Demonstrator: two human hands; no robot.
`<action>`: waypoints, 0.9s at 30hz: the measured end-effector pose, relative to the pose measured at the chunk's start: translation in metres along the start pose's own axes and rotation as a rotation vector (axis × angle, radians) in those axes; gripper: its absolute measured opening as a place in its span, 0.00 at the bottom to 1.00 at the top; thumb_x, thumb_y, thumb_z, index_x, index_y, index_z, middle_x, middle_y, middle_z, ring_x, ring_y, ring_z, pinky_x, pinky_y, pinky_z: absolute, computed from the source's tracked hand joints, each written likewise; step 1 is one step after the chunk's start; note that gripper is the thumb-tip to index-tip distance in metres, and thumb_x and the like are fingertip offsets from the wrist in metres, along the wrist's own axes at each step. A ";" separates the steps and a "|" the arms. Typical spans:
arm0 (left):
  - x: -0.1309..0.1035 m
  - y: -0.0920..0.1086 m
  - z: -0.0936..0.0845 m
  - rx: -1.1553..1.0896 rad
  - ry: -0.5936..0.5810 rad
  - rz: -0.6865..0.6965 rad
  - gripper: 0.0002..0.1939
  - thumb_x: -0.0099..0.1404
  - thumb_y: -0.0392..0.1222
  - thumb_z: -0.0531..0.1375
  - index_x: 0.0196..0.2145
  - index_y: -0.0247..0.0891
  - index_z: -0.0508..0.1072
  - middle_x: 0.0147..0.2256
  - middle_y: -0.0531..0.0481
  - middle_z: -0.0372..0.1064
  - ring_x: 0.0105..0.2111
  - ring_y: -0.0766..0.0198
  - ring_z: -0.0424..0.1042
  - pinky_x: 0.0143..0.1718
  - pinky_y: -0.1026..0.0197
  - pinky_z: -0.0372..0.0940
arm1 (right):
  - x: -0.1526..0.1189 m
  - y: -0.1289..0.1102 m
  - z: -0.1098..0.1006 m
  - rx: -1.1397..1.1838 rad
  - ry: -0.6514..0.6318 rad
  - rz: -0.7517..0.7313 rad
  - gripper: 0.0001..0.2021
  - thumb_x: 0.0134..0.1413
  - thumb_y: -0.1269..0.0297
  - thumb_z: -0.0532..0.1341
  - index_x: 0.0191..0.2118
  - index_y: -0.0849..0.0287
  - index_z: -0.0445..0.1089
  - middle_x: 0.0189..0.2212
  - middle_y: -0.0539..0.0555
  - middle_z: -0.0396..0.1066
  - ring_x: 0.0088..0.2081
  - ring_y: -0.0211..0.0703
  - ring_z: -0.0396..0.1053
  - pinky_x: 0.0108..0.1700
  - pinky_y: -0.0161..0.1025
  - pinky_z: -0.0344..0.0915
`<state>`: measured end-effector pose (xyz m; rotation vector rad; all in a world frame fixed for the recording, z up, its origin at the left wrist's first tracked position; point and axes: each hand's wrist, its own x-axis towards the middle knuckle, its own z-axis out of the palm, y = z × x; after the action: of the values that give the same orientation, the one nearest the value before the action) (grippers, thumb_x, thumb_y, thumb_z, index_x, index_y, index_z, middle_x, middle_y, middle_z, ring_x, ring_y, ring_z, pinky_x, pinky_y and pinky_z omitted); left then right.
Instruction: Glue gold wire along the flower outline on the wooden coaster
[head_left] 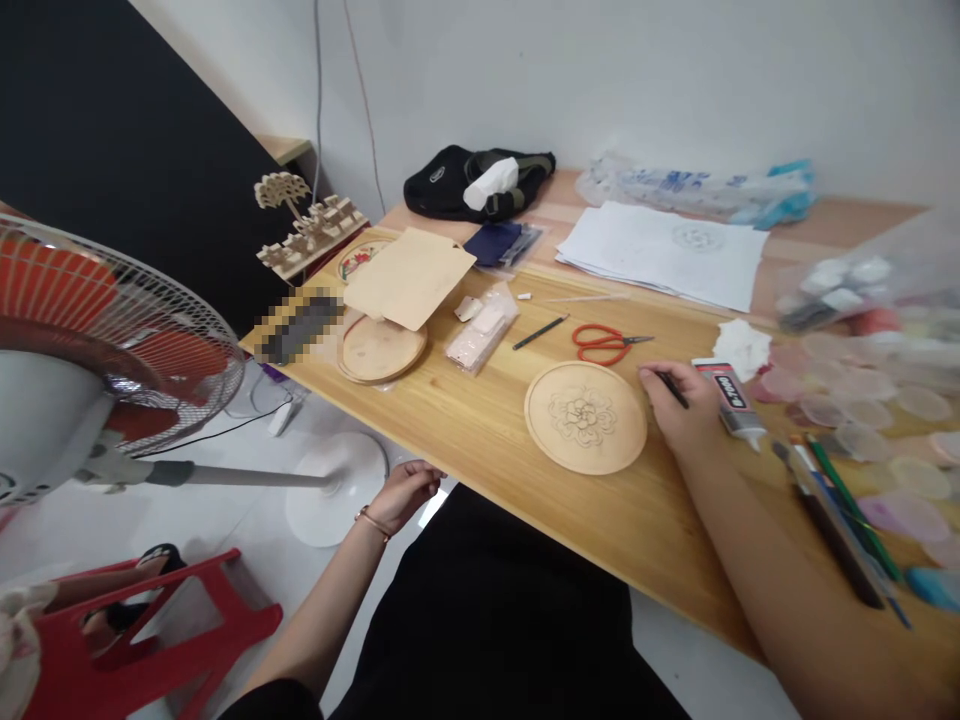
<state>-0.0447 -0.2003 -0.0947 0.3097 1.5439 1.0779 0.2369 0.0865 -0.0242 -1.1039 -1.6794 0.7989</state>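
Centre right, wooden disc [586, 417]: probably light, stiff, best held by its rim [586, 467]. Right hand [688, 408] grips dark pen [673, 390]; left hand [405, 494], lower centre, loosely curled, contents unclear.

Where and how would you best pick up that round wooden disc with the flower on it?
Probably by its rim at the left, pinched, coming from the side of the left hand. The wooden disc lies flat, its flower drawing fills the middle, and the right hand, holding a dark pen-like tool, crowds the opposite edge.
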 end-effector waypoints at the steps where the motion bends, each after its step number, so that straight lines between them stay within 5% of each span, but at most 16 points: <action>1: 0.001 -0.001 -0.002 0.007 0.020 -0.007 0.18 0.69 0.47 0.59 0.51 0.35 0.68 0.49 0.44 0.68 0.45 0.59 0.71 0.46 0.52 0.71 | 0.000 0.000 0.000 0.000 0.000 -0.003 0.07 0.47 0.58 0.62 0.29 0.55 0.72 0.25 0.51 0.74 0.26 0.41 0.70 0.30 0.39 0.67; 14: 0.025 -0.022 -0.017 0.091 0.312 -0.165 0.18 0.69 0.47 0.59 0.52 0.35 0.68 0.51 0.44 0.67 0.47 0.58 0.71 0.47 0.50 0.70 | 0.000 -0.003 0.000 0.025 -0.012 -0.013 0.04 0.48 0.62 0.62 0.28 0.55 0.72 0.23 0.50 0.74 0.24 0.39 0.69 0.28 0.38 0.66; 27: 0.038 -0.029 -0.009 0.044 0.259 -0.112 0.18 0.69 0.47 0.59 0.52 0.35 0.68 0.51 0.44 0.67 0.47 0.58 0.71 0.47 0.50 0.70 | 0.000 -0.004 0.000 0.024 -0.033 0.044 0.03 0.48 0.64 0.62 0.28 0.55 0.72 0.23 0.50 0.73 0.25 0.40 0.69 0.28 0.39 0.65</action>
<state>-0.0539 -0.1935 -0.1418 0.1136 1.7944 1.0267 0.2354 0.0849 -0.0208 -1.1203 -1.6739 0.8672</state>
